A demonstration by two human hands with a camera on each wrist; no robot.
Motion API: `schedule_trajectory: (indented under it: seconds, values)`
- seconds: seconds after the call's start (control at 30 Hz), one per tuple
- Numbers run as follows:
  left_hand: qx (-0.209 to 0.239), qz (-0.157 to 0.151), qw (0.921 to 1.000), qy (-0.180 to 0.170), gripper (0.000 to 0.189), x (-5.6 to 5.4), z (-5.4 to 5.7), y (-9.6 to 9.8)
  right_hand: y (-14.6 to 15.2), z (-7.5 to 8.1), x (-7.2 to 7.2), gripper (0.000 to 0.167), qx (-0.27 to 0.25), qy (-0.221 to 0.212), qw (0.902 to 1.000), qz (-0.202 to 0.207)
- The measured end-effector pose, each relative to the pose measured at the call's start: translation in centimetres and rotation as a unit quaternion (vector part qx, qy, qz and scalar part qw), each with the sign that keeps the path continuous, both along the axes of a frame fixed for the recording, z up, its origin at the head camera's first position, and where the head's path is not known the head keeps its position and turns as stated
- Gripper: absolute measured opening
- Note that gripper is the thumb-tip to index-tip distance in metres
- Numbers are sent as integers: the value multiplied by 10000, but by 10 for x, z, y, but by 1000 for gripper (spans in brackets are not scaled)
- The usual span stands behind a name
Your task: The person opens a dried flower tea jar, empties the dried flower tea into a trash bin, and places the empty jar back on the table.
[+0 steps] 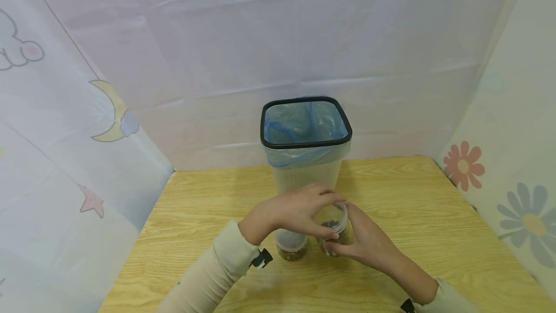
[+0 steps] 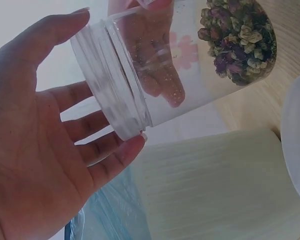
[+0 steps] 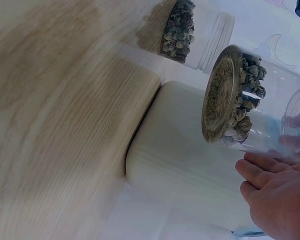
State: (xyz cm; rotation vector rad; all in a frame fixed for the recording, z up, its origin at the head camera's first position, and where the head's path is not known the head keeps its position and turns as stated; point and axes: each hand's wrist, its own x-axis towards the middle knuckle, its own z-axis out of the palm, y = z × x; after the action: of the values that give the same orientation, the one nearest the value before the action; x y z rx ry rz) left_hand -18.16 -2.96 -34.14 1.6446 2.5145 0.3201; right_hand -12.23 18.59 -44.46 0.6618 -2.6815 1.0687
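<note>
A clear screw-top jar (image 1: 343,235) with dried flower buds (image 2: 240,45) in its bottom is held between both hands, tilted above the table. My left hand (image 1: 295,209) grips the transparent lid (image 2: 107,85) from above, thumb on one side and fingers on the other. The lid sits on the jar's mouth. My right hand (image 1: 371,238) holds the jar's side, and its fingers show through the clear wall in the left wrist view. A second lidded jar (image 1: 292,248) of dried buds stands on the table just left of the held one, partly under my left hand.
A pale bin (image 1: 306,173) with a black rim and a blue liner bag stands right behind the jars. The wood-grain table (image 1: 208,216) meets a patterned cloth backdrop (image 1: 208,52) at the back and both sides.
</note>
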Motion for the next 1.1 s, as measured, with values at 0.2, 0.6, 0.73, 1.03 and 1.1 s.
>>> schedule_trajectory:
  seconds: [0.2, 0.6, 0.73, 1.03, 1.1]
  values:
    - [10, 321, 9995, 73, 77, 3, -1, 0, 1, 0, 2, 82, -79, -120, 9999, 71]
    - [166, 556, 9980, 251, 75, 5, 5, -4, 2, 3, 4, 82, 1, -12, 10000, 39]
    - [171, 661, 9971, 331, 75, 4, 7, -8, 3, 4, 4, 88, 20, -9, 10000, -3]
    - [241, 877, 9955, 247, 77, 2, 11, -22, 5, 5, 1, 93, 164, -48, 9997, -152]
    - [273, 918, 9951, 249, 76, 1, 10, -26, 6, 5, 1, 93, 230, -22, 9995, -202]
